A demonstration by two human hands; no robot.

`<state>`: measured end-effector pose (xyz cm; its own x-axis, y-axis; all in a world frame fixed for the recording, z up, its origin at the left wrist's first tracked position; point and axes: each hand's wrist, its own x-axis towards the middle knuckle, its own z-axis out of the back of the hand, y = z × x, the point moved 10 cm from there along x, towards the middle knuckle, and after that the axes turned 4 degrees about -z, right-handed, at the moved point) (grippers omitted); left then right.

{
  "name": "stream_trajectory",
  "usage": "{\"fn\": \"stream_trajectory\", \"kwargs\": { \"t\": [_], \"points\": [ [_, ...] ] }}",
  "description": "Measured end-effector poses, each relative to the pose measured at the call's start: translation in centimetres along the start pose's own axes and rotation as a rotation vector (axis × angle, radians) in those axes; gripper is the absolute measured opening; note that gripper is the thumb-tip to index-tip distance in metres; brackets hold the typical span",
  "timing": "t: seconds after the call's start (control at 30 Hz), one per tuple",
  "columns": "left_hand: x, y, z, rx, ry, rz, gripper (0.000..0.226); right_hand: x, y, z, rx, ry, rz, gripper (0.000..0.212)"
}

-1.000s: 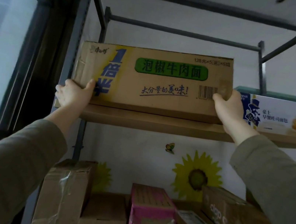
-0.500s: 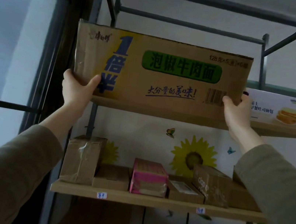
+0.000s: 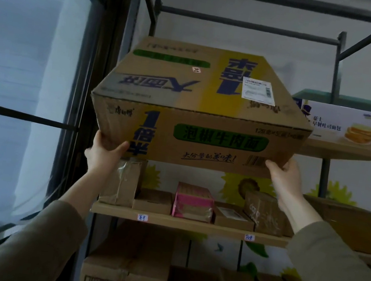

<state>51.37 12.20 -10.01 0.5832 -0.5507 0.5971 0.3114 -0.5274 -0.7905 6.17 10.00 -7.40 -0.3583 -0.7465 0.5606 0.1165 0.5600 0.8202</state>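
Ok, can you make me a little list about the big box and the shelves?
Thing held: big noodle carton, tilted, top face showing
Left hand: grips its lower left corner
Right hand: grips its lower right corner
On its top: white label
Top shelf: bread box at the right
Middle shelf: pink box among brown boxes

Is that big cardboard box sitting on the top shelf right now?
No, the cardboard box hangs in front of the top shelf, held at its lower corners by the left hand and right hand.
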Motion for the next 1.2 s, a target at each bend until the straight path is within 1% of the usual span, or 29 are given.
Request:
{"fn": "stream_trajectory", "kwargs": {
  "t": [0.07, 0.1, 0.2, 0.27, 0.33, 0.4, 0.43, 0.5, 0.53, 0.67, 0.77, 1.03, 1.2],
  "points": [
    [-1.4, 1.6, -0.4, -0.18, 0.062, 0.085, 0.063, -1.1, -1.2, 0.1, 0.026, 0.026, -0.041, 0.047],
    [-2.2, 2.5, -0.7, -0.294, 0.095, 0.153, 0.057, -1.6, -2.2, 0.2, 0.083, 0.048, -0.094, 0.048],
    [-4.6, 5.0, -1.8, -0.716, 0.163, 0.404, 0.041, -2.9, -6.0, 0.3, 0.378, 0.087, -0.301, 0.047],
    [-6.1, 6.8, -2.3, -0.967, 0.179, 0.558, 0.043, -4.0, -9.1, 0.4, 0.591, 0.08, -0.454, 0.046],
    [-7.4, 8.3, -1.9, -1.076, 0.147, 0.599, 0.053, -5.3, -12.1, 0.5, 0.738, 0.054, -0.567, 0.048],
    [-8.8, 9.6, -1.5, -1.107, 0.13, 0.587, 0.06, -6.3, -14.1, 0.7, 0.77, 0.042, -0.588, 0.044],
    [-9.4, 10.3, -1.3, -1.111, 0.121, 0.582, 0.058, -6.7, -14.8, 0.8, 0.791, 0.028, -0.587, 0.039],
    [-10.5, 11.6, -1.1, -1.112, 0.115, 0.595, 0.046, -7.6, -16.2, 1.2, 0.816, -0.012, -0.596, 0.026],
    [-11.0, 12.3, -1.0, -1.104, 0.103, 0.612, 0.039, -8.0, -16.7, 1.4, 0.809, -0.027, -0.604, 0.024],
    [-12.6, 14.6, -1.2, -1.08, 0.071, 0.694, 0.027, -9.1, -18.6, 1.9, 0.814, -0.032, -0.625, 0.026],
    [-13.4, 15.5, -1.3, -1.083, 0.051, 0.707, 0.032, -9.9, -19.2, 2.1, 0.802, -0.03, -0.645, 0.021],
    [-13.9, 16.6, -1.6, -1.091, 0.057, 0.688, 0.03, -10.5, -20.7, 2.1, 0.826, -0.046, -0.68, 0.019],
    [-13.7, 16.9, -1.4, -1.069, 0.015, 0.691, 0.029, -10.4, -21.1, 2.0, 0.825, -0.046, -0.689, 0.019]
  ]
}}
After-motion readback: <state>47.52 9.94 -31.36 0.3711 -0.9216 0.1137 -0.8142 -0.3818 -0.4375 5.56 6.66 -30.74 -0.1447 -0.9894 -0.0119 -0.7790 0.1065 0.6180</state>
